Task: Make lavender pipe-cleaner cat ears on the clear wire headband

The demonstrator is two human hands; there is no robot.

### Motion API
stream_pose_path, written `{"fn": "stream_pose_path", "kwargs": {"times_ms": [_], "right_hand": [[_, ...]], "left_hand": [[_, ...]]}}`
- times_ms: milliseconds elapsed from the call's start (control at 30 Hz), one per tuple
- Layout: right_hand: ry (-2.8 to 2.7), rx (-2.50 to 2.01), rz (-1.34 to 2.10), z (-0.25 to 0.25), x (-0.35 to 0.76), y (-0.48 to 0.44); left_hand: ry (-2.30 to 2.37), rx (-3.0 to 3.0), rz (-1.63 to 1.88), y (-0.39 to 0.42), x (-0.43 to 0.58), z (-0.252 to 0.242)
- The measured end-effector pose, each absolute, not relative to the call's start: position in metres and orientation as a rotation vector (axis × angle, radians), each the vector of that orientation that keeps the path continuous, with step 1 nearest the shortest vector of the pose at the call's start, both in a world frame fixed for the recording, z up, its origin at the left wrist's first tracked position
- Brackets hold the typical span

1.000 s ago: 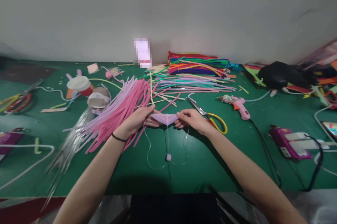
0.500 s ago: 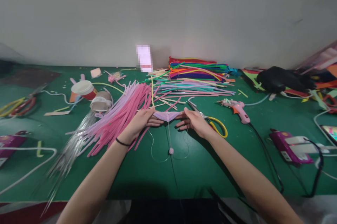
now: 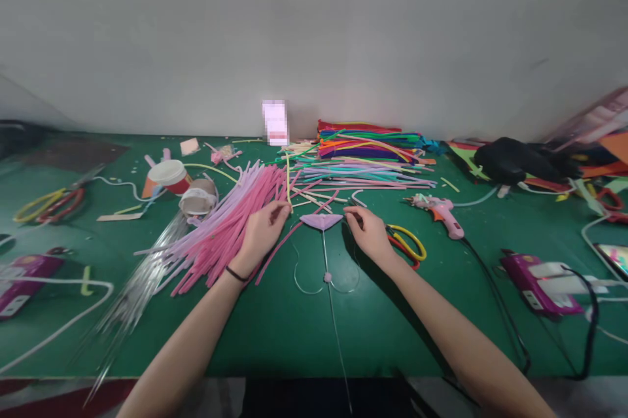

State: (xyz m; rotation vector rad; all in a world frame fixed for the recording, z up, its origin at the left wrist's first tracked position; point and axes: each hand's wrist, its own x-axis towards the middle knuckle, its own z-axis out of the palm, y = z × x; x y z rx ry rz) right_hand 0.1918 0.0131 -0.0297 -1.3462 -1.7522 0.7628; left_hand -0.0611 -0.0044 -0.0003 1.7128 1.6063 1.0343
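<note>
A small lilac, fuzzy wing-shaped piece point(image 3: 322, 220) lies on the table between my hands. From its middle a thin pale stem point(image 3: 335, 320) runs toward me, with a small pinkish ball point(image 3: 328, 277) on it. Clear thin loops curve from the ball up toward each hand. My left hand point(image 3: 265, 231) is closed in a pinch just left of the piece, beside pink pipe cleaners point(image 3: 230, 228). My right hand point(image 3: 367, 233) is pinched close to the piece's right tip. Whatever the fingertips hold is too small to make out. Yellow-and-red-handled scissors point(image 3: 409, 243) lie partly behind my right hand.
Bundles of coloured pipe cleaners point(image 3: 366, 150) lie along the back beside a lit phone point(image 3: 275, 122). A pink glue gun point(image 3: 444, 212) with a cord rests on the right. Further left are a paper cup point(image 3: 171, 176), a tape roll point(image 3: 197, 199), clear strands point(image 3: 142, 280) and more scissors point(image 3: 53, 202).
My fingers have come off the lilac piece, which I was holding spread by its ends; it now lies flat. My hands have moved slightly apart into pinches. The camera view has tilted up.
</note>
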Motion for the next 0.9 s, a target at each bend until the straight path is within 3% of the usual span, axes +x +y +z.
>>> {"fn": "stream_pose_path", "kwargs": {"times_ms": [100, 300, 900], "right_hand": [[-1.903, -1.285, 0.494, -0.028, 0.194, 0.008], [-2.044, -1.337, 0.49, -0.033, 0.197, -0.025], [-2.495, -1.4, 0.265, -0.04, 0.192, -0.023]], "left_hand": [[1.657, 2.026, 0.896, -0.021, -0.041, -0.006], [1.741, 2.457, 0.63, -0.047, -0.008, -0.029], [1.702, 2.63, 0.407, -0.05, -0.006, -0.042]]}}
